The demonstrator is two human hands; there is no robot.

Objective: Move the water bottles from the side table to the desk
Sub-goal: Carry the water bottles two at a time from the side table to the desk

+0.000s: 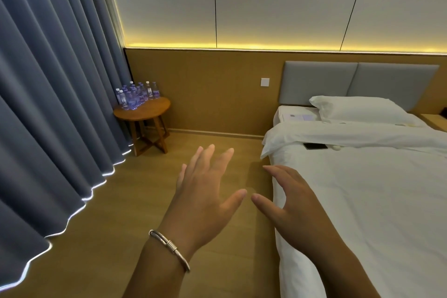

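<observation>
Far left of the bed (pixel 362 201), against the curtain (pixel 48 104): water bottles (pixel 136 95) clustered upright on the side table (pixel 145 110). Nearer the bed: left hand (pixel 205 191) spread wide, holding nothing. Over the bed's edge: right hand (pixel 290 203) likewise spread, empty.
</observation>
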